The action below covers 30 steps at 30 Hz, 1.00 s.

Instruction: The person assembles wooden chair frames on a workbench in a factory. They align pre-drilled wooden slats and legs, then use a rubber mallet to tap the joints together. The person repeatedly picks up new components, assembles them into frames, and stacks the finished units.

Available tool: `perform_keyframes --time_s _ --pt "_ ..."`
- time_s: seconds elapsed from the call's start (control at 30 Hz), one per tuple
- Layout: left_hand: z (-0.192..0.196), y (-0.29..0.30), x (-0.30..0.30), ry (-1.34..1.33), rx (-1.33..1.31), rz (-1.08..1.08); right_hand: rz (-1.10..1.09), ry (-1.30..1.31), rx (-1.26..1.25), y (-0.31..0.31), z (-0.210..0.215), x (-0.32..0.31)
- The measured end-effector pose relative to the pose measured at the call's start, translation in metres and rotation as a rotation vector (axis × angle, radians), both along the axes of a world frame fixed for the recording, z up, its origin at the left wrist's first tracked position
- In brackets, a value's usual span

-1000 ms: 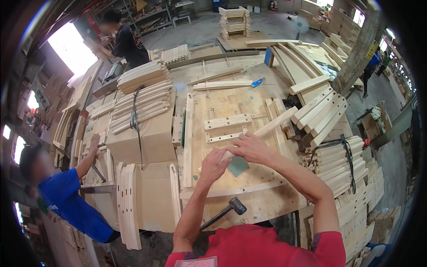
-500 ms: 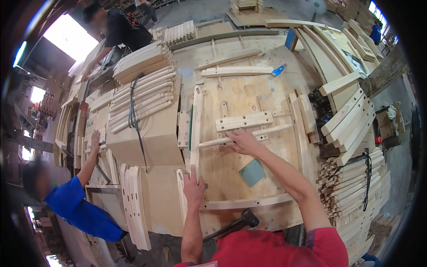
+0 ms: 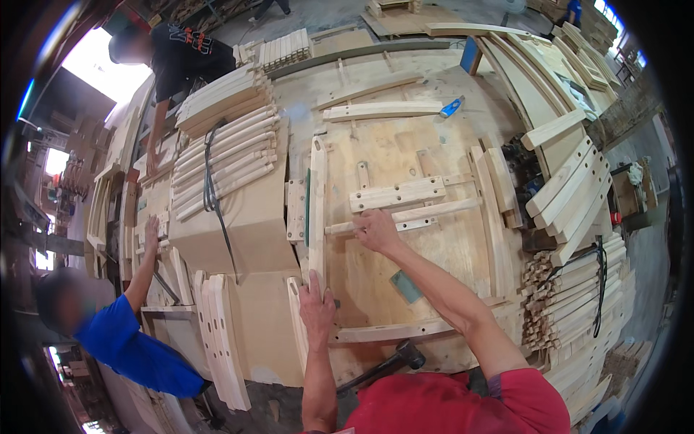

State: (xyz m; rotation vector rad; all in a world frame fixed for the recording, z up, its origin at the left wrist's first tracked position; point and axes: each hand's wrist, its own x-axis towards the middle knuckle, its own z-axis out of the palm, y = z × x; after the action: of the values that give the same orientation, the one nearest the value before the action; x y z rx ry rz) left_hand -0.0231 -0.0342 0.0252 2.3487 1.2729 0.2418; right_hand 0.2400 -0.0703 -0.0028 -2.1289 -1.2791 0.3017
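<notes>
My left hand (image 3: 316, 307) is closed on the near end of a long upright wooden rail (image 3: 318, 195) with slots in it. My right hand (image 3: 377, 230) grips a slim wooden rung (image 3: 437, 210) close to its left end. That end lies at or very near the rail; whether it sits in a hole cannot be made out. Just beyond the rung is a short drilled wooden block (image 3: 397, 194) fixed to the board (image 3: 441, 275). A curved drilled slat (image 3: 390, 331) lies nearest me, and a black-headed mallet (image 3: 409, 354) rests at the table's front edge.
A blue-handled cutter (image 3: 452, 107) lies at the back. Bundled rungs (image 3: 224, 159) are stacked left, and more rungs (image 3: 575, 289) right. Rails (image 3: 491, 224) line the board's right side. One co-worker in blue (image 3: 137, 340) stands left, another in black (image 3: 184, 61) at the far left.
My right hand has slid left along the rung, toward its left end. My left hand keeps its hold on the rail. The co-worker in black has shifted left.
</notes>
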Motion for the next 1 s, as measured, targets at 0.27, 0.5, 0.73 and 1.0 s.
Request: perform_keyframes --time_s 0.27,0.5,0.73,1.0 --pt "-0.008 0.0 -0.004 0.002 0.033 0.023 0.074 -0.315 0.185 0.017 -0.005 -0.026" --pt "-0.01 0.0 -0.006 -0.003 0.017 0.011 0.196 -0.277 0.069 0.03 -0.01 -0.019" --pt "-0.008 0.002 -0.011 -0.003 -0.024 0.009 0.241 -0.206 0.149 0.039 -0.015 -0.023" --pt "-0.017 -0.001 -0.001 0.085 0.18 -0.08 0.151 -0.189 0.249 0.04 -0.048 -0.029"
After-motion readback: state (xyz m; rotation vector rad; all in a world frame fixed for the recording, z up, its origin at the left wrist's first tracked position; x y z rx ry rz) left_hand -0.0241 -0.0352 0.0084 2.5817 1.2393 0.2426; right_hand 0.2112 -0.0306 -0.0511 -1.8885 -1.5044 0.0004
